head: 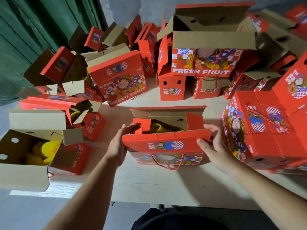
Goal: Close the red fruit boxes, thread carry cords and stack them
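Left hand [118,143] flat-fingered against left end of open red fruit box [166,143] on table [149,183], right hand [214,145] grip curled round its near flap's right corner.

Red box [166,143] half open on the table
Near flap folded in, far flap upright, yellow fruit [159,128] showing; red cord [167,163] hangs down its front

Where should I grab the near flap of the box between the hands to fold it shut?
Take the near flap by its two short ends, one hand from each side, as the left hand and right hand sit now. It is long and stands half raised, so end grips likely swing it evenly over the yellow fruit.
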### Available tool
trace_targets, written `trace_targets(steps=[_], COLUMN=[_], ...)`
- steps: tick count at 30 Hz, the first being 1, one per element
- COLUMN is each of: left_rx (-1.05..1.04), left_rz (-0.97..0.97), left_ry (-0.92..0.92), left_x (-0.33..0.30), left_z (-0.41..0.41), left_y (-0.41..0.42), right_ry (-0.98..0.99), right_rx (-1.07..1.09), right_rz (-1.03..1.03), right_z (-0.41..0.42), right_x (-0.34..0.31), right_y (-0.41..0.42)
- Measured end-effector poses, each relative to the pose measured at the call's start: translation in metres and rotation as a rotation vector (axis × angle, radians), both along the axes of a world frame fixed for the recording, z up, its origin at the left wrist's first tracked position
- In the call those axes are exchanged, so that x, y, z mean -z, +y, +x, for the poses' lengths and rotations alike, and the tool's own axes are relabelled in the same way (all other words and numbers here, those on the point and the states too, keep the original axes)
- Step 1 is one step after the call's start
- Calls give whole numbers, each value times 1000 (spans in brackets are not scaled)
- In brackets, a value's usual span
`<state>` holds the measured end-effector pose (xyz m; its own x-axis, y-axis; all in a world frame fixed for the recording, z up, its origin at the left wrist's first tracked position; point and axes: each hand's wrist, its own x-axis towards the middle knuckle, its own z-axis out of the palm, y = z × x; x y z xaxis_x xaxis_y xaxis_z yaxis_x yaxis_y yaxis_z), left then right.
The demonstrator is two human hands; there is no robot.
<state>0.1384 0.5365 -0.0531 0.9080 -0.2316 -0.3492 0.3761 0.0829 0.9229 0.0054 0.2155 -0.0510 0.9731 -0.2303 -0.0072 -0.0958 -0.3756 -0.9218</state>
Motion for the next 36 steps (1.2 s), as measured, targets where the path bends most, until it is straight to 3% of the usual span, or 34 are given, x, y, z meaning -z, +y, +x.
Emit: trace_targets(steps=[3, 5, 7, 9, 12, 15, 17, 19, 20, 22, 24, 27, 28, 30, 36], left_rx=[-351, -237, 31, 162, 150, -11, -34, 27, 65, 183, 346, 480, 498, 504, 349], left_rz=[116, 124, 60, 68, 117, 182, 456, 901, 1080, 1243, 1259, 1346, 1373, 1380, 1294], left_ry=[-177, -224, -145, -99, -76, -159, -436, -735, -800, -885, -882, -851, -843, -835, -893], left_x=[3, 3, 2, -4, -10, -14, -13, 0, 4, 8, 9, 10, 10, 11, 9], left_z=[-10, -13, -17, -15, -17, -23, -27, -33, -39, -46, -45, -36, -35, -34, -41], left_y=[-4, 0, 3, 5, 3, -11, -23, -30, -31, -28, -22, -17, -17, -18, -21], right_ry=[-27, -40, -39, -33, -49, -59, -47, 110, 228, 367, 340, 39, -32, -49, 198], right_rx=[74, 53, 25, 47, 162, 261, 275, 177, 104, -10, -36, 139, 163, 77, -284], right_rz=[117, 175, 240, 234, 186, 80, -94, -388, -504, -589, -461, -17, 25, -138, -643], right_z=[2, -4, -13, -17, -6, 12, 18, 18, 18, 20, 29, 54, 62, 77, 88], right_x=[-2, -2, 1, 0, -7, -7, -3, 6, 9, 11, 1, -23, -30, -40, -49], right_y=[22, 24, 23, 25, 31, 32, 29, 28, 27, 22, 15, 6, 4, -4, -14])
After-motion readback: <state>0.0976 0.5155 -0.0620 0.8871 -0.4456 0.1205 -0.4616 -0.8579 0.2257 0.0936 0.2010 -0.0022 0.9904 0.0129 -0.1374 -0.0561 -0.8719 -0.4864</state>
